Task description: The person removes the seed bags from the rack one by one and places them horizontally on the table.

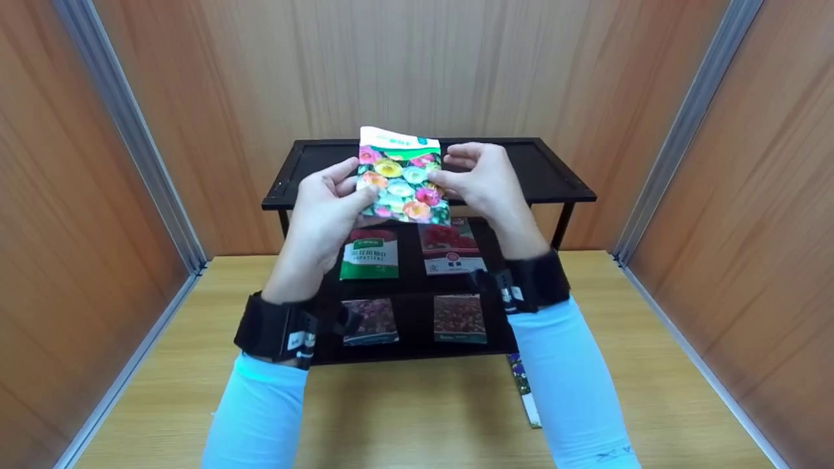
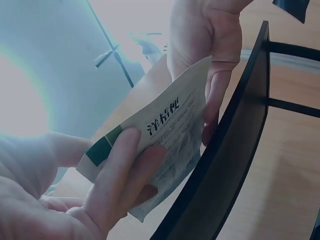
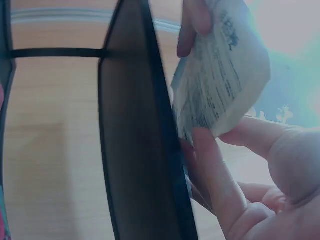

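Observation:
A seed packet (image 1: 401, 172) printed with colourful flowers is held up above the top shelf of a black rack (image 1: 560, 185). My left hand (image 1: 326, 208) pinches its left side, thumb on the flowered front and fingers spread behind. At the right edge, my right hand (image 1: 482, 176) pinches the packet between thumb and finger. In the left wrist view the packet's back (image 2: 182, 125) shows printed text and a green block, with left fingers (image 2: 112, 175) across it. The right wrist view shows a right finger (image 3: 217, 175) against the back.
On the middle shelf lie a green-and-white packet (image 1: 369, 260) and a red-flowered packet (image 1: 451, 244). Lower down are two darker flowered packets, one left (image 1: 371, 319), one right (image 1: 460, 319). Another packet (image 1: 523, 387) lies on the wooden table beside the right sleeve, partly hidden. Wood-look panels surround the table.

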A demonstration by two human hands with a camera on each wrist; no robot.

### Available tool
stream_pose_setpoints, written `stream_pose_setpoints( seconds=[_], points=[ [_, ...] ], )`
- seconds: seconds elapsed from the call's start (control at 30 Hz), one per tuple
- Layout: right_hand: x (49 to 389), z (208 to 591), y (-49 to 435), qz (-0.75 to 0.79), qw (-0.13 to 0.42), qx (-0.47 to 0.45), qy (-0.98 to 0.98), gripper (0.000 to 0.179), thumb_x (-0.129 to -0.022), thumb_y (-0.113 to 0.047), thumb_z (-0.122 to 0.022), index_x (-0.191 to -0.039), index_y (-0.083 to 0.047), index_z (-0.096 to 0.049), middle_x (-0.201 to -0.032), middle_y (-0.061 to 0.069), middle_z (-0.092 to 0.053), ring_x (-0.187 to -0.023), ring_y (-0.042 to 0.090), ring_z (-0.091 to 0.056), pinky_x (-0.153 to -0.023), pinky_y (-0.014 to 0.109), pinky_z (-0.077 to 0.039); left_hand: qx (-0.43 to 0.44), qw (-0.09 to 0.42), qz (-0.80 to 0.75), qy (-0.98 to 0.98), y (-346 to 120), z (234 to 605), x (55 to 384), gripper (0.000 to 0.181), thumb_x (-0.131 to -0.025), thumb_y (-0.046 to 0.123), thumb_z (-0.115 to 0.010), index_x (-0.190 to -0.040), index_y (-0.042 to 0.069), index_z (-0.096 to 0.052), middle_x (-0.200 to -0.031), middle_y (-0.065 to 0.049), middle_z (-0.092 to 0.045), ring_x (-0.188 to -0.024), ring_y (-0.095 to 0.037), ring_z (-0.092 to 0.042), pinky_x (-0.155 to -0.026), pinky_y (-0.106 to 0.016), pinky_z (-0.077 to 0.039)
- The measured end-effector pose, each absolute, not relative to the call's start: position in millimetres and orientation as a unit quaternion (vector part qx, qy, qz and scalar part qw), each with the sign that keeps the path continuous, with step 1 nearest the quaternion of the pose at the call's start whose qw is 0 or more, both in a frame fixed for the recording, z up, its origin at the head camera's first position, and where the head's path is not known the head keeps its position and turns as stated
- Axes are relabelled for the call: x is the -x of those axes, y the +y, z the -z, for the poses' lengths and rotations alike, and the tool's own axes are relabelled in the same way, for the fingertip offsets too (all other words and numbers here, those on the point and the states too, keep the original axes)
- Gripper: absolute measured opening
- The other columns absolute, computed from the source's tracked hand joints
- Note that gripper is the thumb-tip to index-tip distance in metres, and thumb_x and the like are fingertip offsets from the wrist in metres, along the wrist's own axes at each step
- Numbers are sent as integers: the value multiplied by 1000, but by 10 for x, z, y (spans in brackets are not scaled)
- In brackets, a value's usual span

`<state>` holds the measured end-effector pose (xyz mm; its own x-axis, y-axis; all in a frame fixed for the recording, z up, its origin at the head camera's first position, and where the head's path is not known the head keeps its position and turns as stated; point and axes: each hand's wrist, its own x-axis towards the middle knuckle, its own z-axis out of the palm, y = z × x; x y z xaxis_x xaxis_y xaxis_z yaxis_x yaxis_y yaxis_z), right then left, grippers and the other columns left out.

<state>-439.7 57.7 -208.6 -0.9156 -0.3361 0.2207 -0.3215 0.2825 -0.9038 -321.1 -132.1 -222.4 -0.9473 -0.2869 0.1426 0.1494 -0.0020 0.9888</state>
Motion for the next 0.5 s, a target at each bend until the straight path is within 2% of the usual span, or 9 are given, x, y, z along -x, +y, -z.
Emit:
stream_pose_setpoints(
  seconds=[0.23, 0.5],
  points=[
    [4193, 2135, 815, 614, 11, 222, 757, 49, -85, -17, -82, -131, -12, -66, -119, 10, -75, -103, 18, -75, -87, 33, -62, -44, 145, 681, -717, -1305, 2337, 3143, 71, -96, 16, -70, -158, 16, -35, -127, -6, -72, -110, -15, -73, -87, -24, -61],
    [4041, 2402, 952, 604, 34, 245, 757, 52, -85, -18, -82, -134, -14, -64, -115, 9, -75, -100, 16, -75, -86, 29, -62, -30, 150, 691, -706, -1266, 2594, 3116, 44, -97, 15, -68, -139, 11, -57, -117, -10, -75, -100, -19, -76, -85, -32, -63]
  ],
)
